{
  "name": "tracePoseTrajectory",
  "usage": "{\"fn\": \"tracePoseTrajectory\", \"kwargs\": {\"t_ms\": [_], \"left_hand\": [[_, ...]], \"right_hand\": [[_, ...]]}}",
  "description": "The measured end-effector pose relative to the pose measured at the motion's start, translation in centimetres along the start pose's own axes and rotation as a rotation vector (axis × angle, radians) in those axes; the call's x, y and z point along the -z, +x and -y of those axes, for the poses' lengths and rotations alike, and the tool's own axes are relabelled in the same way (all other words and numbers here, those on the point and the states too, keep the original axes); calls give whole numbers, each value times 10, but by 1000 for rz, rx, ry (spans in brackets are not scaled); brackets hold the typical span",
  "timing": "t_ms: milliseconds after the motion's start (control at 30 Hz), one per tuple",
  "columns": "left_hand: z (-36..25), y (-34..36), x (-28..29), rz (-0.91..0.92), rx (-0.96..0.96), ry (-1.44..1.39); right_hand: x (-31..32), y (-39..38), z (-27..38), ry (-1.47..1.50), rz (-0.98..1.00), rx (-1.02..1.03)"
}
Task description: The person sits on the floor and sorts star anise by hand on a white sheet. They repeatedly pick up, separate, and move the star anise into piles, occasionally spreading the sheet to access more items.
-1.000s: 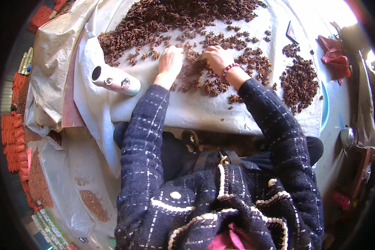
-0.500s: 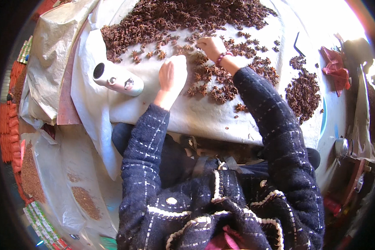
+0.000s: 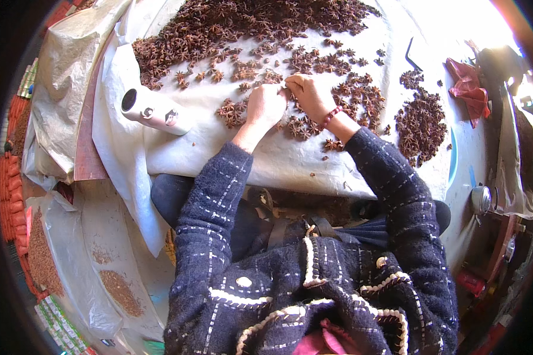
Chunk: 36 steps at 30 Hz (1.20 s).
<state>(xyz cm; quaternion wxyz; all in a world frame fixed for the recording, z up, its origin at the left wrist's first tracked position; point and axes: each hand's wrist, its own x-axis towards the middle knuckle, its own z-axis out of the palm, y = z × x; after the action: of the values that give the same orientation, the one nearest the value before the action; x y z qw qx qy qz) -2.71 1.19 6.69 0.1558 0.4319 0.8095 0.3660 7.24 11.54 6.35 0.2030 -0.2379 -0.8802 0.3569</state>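
Observation:
At the middle of the white sheet (image 3: 290, 165), my left hand (image 3: 265, 106) and my right hand (image 3: 312, 96) meet at the fingertips, both with fingers curled and pinched. Whatever they hold is too small or hidden to make out. A red bead bracelet is on my right wrist. Loose star anise (image 3: 355, 100) lies around both hands, with a small cluster (image 3: 231, 112) just left of my left hand. A large dark heap (image 3: 260, 18) covers the far part of the sheet.
A pale tumbler (image 3: 157, 115) lies tilted at left beside folded sheeting (image 3: 65, 83). A separate pile (image 3: 420, 127) of anise sits at right, near a bent black object (image 3: 413, 62) and red plastic (image 3: 469, 89). A round metal container (image 3: 481, 200) stands lower right.
Since half a second ago, my left hand has moved rightward and my right hand has come down toward it, so their fingertips now meet. The anise left of my left hand now shows.

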Motion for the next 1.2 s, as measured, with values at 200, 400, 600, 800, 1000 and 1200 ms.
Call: {"fn": "tracePoseTrajectory", "kwargs": {"t_ms": [200, 400, 600, 800, 1000, 1200], "left_hand": [[-1, -6, 4, -116, 35, 53], [1, -38, 5, 233, -30, -3], [-7, -89, -6, 492, -108, 76], [-15, -97, 4, 496, -137, 46], [5, -80, 22, 417, -197, -169], [74, 53, 24, -152, -320, 663]], "right_hand": [[7, 13, 12, -369, 77, 330], [-23, 84, -36, -595, 111, 135], [-57, 121, -44, -718, 348, 19], [-46, 119, -33, -559, 369, -8], [12, 69, -53, 110, 164, 0], [108, -52, -26, 316, 598, -17]]}}
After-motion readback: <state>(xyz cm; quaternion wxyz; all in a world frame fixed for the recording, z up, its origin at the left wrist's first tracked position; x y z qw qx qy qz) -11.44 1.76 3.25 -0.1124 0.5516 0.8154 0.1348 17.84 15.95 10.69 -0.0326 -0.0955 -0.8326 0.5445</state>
